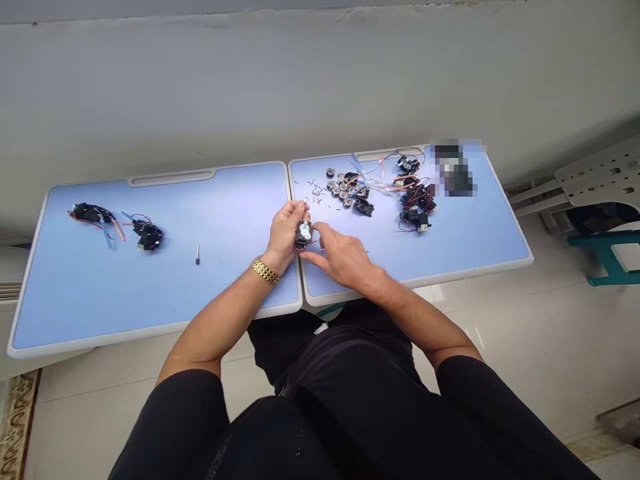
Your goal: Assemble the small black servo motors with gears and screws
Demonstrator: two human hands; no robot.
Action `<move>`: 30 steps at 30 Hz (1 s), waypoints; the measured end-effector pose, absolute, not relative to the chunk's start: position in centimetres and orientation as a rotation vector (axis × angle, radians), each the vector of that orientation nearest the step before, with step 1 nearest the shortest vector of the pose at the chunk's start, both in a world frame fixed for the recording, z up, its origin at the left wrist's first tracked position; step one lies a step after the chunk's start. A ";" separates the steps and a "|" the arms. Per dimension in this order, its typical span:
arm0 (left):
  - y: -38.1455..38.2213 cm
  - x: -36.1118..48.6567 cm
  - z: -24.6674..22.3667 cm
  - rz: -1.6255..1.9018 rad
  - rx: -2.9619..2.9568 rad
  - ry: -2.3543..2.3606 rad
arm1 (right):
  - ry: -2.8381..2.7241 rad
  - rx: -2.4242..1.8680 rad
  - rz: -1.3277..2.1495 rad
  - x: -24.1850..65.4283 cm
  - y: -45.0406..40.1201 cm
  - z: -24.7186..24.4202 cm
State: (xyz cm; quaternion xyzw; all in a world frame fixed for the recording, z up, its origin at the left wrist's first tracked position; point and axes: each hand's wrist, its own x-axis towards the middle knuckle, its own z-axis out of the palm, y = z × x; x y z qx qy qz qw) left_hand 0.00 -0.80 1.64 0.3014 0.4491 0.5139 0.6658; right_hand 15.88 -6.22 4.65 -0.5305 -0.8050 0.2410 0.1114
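My left hand (pixel 287 230) is closed around a small black gearbox (pixel 303 235) with its pale gears showing on the upper face. It holds this above the seam between the two blue tables. Close on its right side is my right hand (pixel 345 257), with thumb and forefinger apart at the gearbox's edge; whether the fingertips touch it, I cannot tell. Thin red wires hang by the gearbox's lower end. Beyond my hands, loose small screws (pixel 317 192) lie scattered beside several round silver-and-black parts (pixel 341 189) and a black housing piece (pixel 364 207).
Black wired assemblies (pixel 417 197) with blue and orange strips are heaped on the right table. Two similar assemblies (pixel 147 235) lie on the left table, near a small screwdriver (pixel 197 255). A pixelated dark item (pixel 454 170) is at far right. A green stool (pixel 607 257) stands beyond the table.
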 end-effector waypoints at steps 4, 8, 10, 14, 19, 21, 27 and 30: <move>-0.7 0.1 1.4 1.211 0.673 1.057 | -2.310 -1.545 0.701 15.1 -6.0 4.2; -0.8 0.4 1.2 1.249 0.679 1.092 | -2.264 -1.545 0.674 15.1 -6.2 3.7; -0.9 0.6 1.0 1.255 0.659 1.092 | -2.240 -1.540 0.657 15.2 -6.3 3.4; -0.9 0.9 0.8 1.282 0.648 1.091 | -2.183 -1.540 0.627 15.6 -6.1 3.0; -1.0 0.9 0.7 1.282 0.682 1.075 | -2.071 -1.556 0.697 16.6 -5.5 3.0; -1.1 0.9 0.7 1.262 0.718 1.051 | -2.011 -1.576 0.740 17.1 -5.1 3.1; -1.3 0.8 0.2 1.207 0.778 0.993 | -1.824 -1.603 0.882 19.0 -3.9 2.9; -1.3 0.8 -0.2 1.191 0.807 0.954 | -1.748 -1.569 1.013 19.7 -3.3 2.5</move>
